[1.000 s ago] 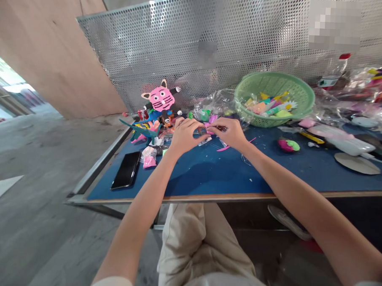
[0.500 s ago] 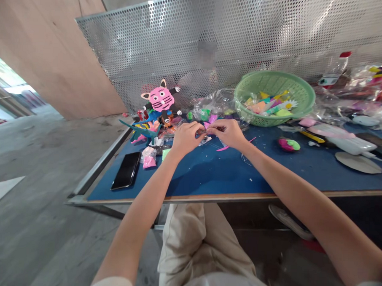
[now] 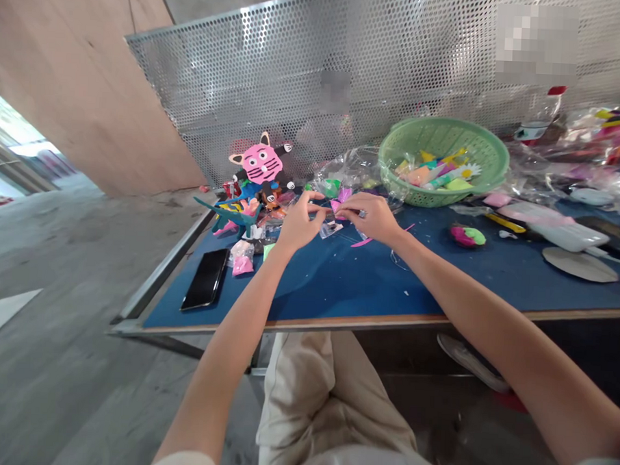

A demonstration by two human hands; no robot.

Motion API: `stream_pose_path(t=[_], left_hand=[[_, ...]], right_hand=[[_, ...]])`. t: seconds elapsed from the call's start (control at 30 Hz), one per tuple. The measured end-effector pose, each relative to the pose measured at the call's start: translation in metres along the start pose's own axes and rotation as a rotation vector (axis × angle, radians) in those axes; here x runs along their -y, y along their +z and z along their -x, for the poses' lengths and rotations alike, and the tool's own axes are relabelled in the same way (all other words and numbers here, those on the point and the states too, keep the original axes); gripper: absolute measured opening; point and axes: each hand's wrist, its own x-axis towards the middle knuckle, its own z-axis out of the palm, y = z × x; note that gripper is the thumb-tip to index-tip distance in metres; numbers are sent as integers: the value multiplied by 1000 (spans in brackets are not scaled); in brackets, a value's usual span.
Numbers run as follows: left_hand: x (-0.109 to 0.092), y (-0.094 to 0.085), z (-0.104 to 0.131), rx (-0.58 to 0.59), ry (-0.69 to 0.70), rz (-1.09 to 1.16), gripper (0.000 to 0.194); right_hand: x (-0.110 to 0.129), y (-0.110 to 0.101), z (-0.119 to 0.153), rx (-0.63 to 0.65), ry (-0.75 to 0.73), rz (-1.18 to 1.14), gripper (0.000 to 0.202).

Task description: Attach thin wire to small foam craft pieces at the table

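My right hand is closed, its fingertips pinched at a small pink-purple piece that looks like soft modelling clay. A small shiny bit shows by its fingers, too small to name. Just left of it, my left hand has thumb and fingers apart, the fingertips reaching toward the piece. Whether they touch it I cannot tell. Below the hands lies a small clear packet on the blue tabletop. A thin pink-purple strip lies under my right wrist.
A pink cat-faced figure stands at the back left, above a black phone and pink packet. The green basket holds colourful packs. At right are a pink-and-green lump, yellow-handled tool and bottle.
My left fingers have spread apart from their earlier pinch, uncovering more of the small packet. My right hand stays pinched in nearly the same place.
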Motion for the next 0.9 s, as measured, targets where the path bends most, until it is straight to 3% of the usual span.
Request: stream_pose_path(t=[0.13, 0.27, 0.37, 0.5, 0.67, 0.9], left_hand=[[8, -1, -5, -69, -44, -15, 23], [15, 0, -8, -66, -30, -110, 19], [17, 0, -7, -85, -18, -143, 25], [13, 1, -4, -195, 50, -274, 26], [5, 0, -2, -291, 136, -373, 26], [-9, -9, 3, -320, 218, -410, 27]], right_hand=[[-1, 3, 0, 6, -99, 47, 23], [0, 5, 0, 47, -164, 67, 25], [4, 6, 0, 94, -119, 44, 24], [8, 7, 1, 139, -54, -8, 20], [8, 8, 1, 68, 64, -22, 20], [6, 11, 1, 14, 205, -79, 24]])
